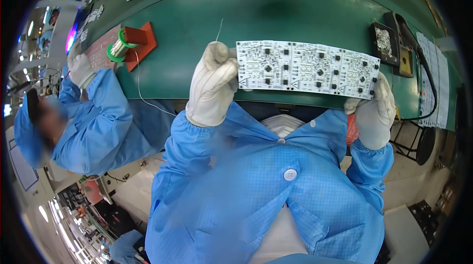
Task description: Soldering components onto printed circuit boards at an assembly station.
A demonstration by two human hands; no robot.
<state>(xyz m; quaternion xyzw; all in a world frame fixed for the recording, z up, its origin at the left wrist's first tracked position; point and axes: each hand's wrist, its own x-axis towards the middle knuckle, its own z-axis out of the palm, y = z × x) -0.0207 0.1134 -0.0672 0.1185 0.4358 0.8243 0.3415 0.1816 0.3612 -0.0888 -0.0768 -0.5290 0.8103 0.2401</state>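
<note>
A white circuit board panel (pixel 308 69) of three joined sections, dotted with small black parts, is held up level in front of my chest. My left hand (pixel 213 84), in a white glove, pinches its left end between thumb and fingers. A thin solder wire (pixel 219 30) sticks up above that hand. From the spool, the wire runs down toward my left wrist and passes out of sight. My right hand (pixel 377 109), gloved too, is closed on the panel's lower right corner. Its fingers are partly hidden behind the board.
A solder spool (pixel 119 49) sits on a red stand (pixel 143 47) at the left of the green table (pixel 187 22). Right of the panel are a black box of metal scraps (pixel 384 42), an iron holder (pixel 405 59) with a black cable, and papers (pixel 436 82). A co-worker (pixel 93 121) sits left.
</note>
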